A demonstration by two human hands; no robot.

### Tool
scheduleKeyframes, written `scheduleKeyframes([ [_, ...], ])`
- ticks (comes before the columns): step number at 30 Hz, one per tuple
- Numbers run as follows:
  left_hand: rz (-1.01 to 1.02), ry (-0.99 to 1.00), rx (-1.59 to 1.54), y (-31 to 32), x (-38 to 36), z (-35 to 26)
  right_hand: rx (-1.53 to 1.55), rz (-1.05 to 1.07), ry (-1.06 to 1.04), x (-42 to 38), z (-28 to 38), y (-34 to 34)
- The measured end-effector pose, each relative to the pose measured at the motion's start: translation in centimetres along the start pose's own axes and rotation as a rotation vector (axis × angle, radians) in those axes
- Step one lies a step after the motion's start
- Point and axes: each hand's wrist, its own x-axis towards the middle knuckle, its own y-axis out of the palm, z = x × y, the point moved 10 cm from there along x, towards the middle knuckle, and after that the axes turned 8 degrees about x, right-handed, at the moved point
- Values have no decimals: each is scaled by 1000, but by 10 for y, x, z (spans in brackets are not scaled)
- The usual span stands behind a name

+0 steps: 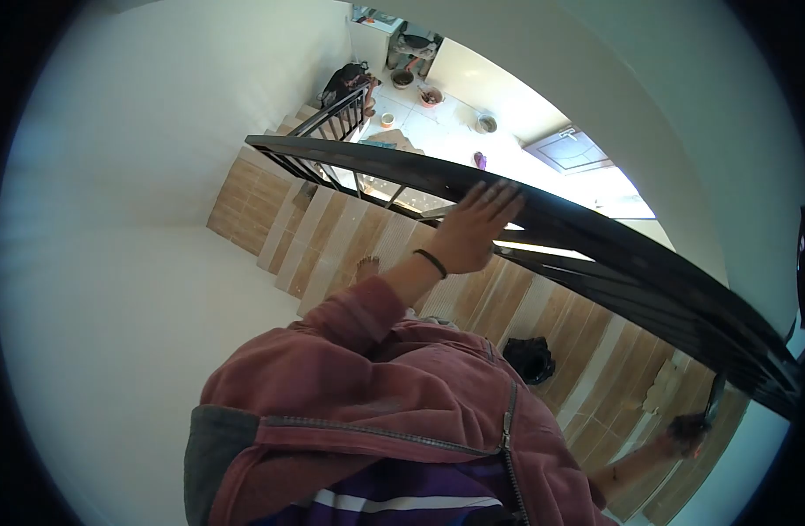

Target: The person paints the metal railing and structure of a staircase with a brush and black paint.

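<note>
My left hand (480, 226), with a dark band at its wrist, lies on the black metal handrail (367, 158). Its fingers are stretched out over the top of the rail. Down at the lower right, my right hand (687, 435) is closed on a dark slim tool (715, 396), whose upper end overlaps the lower right part of the railing. Dark cover or staining hides much of that hand, and the tool's exact kind is unclear. Between my body and the railing, a crumpled black plastic bag (529, 359) sits on a wood-look step.
Wood-look stairs (332, 232) run down to the left beneath me, beside a white wall (113, 289). Beyond the railing, on the lower floor, are buckets (430, 95), a purple item (480, 160) and a grey panelled door (569, 151). A person (345, 83) is by the lower railing.
</note>
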Motion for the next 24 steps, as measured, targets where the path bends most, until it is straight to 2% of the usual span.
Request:
scheduleKeyframes([
  [1, -14, -41, 0, 2, -2, 13, -499, -39, -233, 7, 28, -7],
  [3, -40, -117, -5, 18, -9, 49, -614, -122, -338, 24, 62, -70],
  [4, -83, -274, -82, 19, -23, 86, -674, -107, -355, 28, 67, -81],
  [6, -226, -351, -1, 31, -61, 162, -739, -77, -407, 24, 61, -80],
  [8, -85, -664, 67, 40, -107, 253, -752, -93, -477, 8, 34, -68],
  [10, 278, -1109, 270, 50, -154, 318, -653, -123, -478, -4, 13, -56],
  [13, 138, -795, 329, 22, -115, 293, -373, -73, -283, 10, 28, -92],
  [14, 159, -740, 315, 31, -104, 278, -301, -59, -234, 12, 31, -98],
  [15, 247, -635, 297, 34, -87, 251, -288, -61, -244, 9, 31, -95],
  [19, 161, -496, 223, 35, -49, 161, -491, -104, -296, 12, 61, -120],
  [24, 146, -246, 161, 17, 0, 64, 265, -196, -45, 2, 40, -115],
])
